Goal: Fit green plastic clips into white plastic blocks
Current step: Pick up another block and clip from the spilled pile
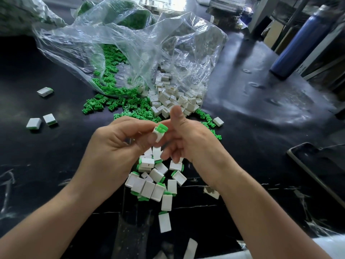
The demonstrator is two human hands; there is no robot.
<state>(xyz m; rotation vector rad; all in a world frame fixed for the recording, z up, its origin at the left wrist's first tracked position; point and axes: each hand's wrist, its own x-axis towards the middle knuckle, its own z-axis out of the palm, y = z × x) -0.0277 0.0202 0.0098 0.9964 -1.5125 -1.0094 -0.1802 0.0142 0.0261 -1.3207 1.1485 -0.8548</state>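
A white block (158,135) with a green clip (162,128) sitting in its top end is pinched between both hands above the table. My left hand (119,143) grips the block from the left. My right hand (186,139) touches it from the right, thumb raised. Below the hands lies a heap of several fitted blocks (158,182), white with green ends. Loose green clips (119,101) spill from a clear bag (104,45), and loose white blocks (173,100) spill from a second clear bag (196,53).
Three fitted blocks (40,118) lie apart at the left on the black table (252,101). A blue bottle (298,43) stands at the far right. A dark phone-like slab (317,165) rests at the right edge. Another white block (218,121) sits right of the clips.
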